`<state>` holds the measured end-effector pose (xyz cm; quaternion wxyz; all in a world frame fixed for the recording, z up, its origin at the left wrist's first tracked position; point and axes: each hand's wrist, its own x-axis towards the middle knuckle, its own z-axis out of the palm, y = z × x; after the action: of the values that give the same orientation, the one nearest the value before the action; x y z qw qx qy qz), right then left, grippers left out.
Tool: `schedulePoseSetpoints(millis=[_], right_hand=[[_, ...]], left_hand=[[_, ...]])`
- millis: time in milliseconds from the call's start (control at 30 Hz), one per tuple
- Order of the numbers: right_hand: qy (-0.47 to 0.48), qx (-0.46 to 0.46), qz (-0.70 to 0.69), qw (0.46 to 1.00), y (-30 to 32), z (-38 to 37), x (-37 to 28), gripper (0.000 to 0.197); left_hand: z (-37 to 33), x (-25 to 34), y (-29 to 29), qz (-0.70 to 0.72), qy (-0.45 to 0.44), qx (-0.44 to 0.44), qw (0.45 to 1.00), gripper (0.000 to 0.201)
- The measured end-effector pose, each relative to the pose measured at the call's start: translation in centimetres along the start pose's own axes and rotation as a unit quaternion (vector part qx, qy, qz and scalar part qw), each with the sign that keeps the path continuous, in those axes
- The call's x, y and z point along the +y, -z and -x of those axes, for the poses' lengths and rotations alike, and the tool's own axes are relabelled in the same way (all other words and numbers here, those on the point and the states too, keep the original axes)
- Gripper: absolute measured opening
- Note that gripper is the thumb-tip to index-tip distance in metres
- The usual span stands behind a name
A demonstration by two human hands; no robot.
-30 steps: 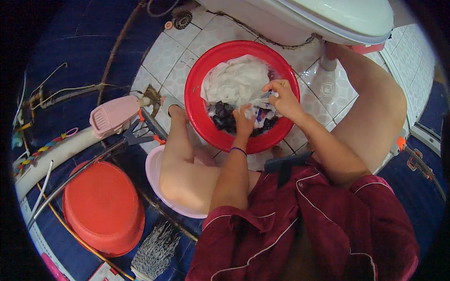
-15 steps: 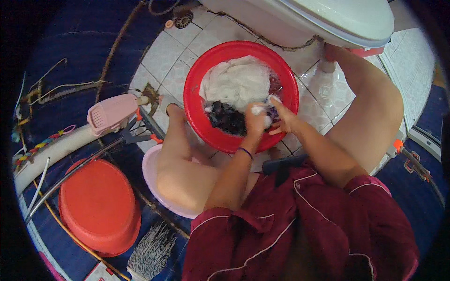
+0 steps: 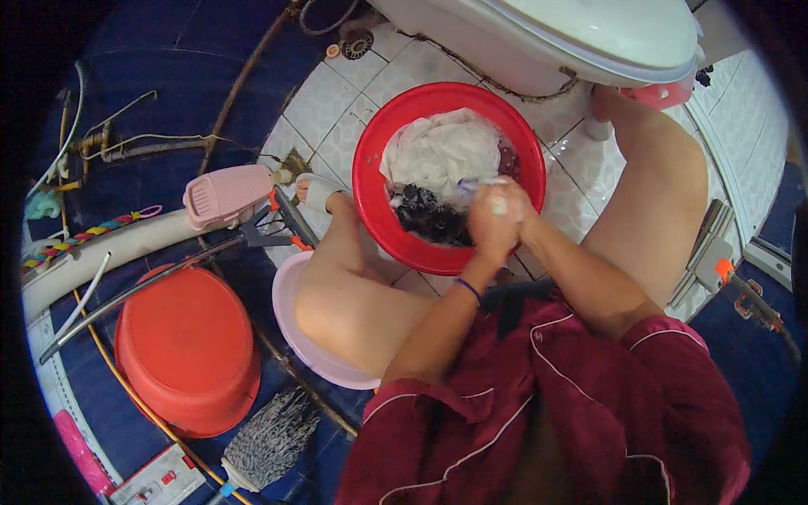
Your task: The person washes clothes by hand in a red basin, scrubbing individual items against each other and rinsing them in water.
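A round red basin point(image 3: 367, 210) on the tiled floor holds wet laundry. White cloth point(image 3: 442, 150) fills its far part, and black cloth point(image 3: 427, 217) lies on the near left in the water. Over the basin's near right part, my left hand point(image 3: 490, 225) and my right hand point(image 3: 520, 202) are pressed together, fingers closed. Between them is a small sudsy piece of wet cloth point(image 3: 476, 183), whitish and purple, its end sticking out past the fingers on the far side. Motion blurs it, and most of it is hidden. White foam clings to my left hand.
A white toilet point(image 3: 539, 50) stands just beyond the basin. To the left are a pink brush-like plastic piece point(image 3: 227, 195), an overturned red tub point(image 3: 185, 345) and a grey mop head point(image 3: 271, 442). A pink basin point(image 3: 290, 332) sits under my left leg. A floor drain point(image 3: 357, 44) is at the back.
My hands were apart with foam on them; now they are pressed together around the cloth. The view has shifted slightly, so the basin appears further right.
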<state>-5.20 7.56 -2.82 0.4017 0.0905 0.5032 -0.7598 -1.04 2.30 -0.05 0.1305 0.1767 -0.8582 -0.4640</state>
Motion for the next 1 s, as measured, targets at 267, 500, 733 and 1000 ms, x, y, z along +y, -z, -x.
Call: schedulePoseSetpoints(millis=[267,500,733,1000], right_hand=[[-0.069,0.119,-0.072,0.988,-2.1,0.9,0.5,0.017],[-0.037,0.027,-0.109,0.993,5.5,-3.8,4.6,0.014],[0.047,0.068,0.067,0.994,-1.8,0.9,-3.5,0.027],[-0.045,0.123,0.319,0.939,3.7,-1.4,2.9,0.058]], left_hand=[[-3.7,-3.4,2.1,-0.036,0.192,0.038,0.98,0.019],[0.4,0.4,-1.6,0.027,-0.012,-0.044,0.999,0.015],[-3.4,-9.0,1.8,0.131,0.277,0.032,0.951,0.03],[1.0,-11.8,0.5,-0.023,-0.005,-0.215,0.976,0.018]])
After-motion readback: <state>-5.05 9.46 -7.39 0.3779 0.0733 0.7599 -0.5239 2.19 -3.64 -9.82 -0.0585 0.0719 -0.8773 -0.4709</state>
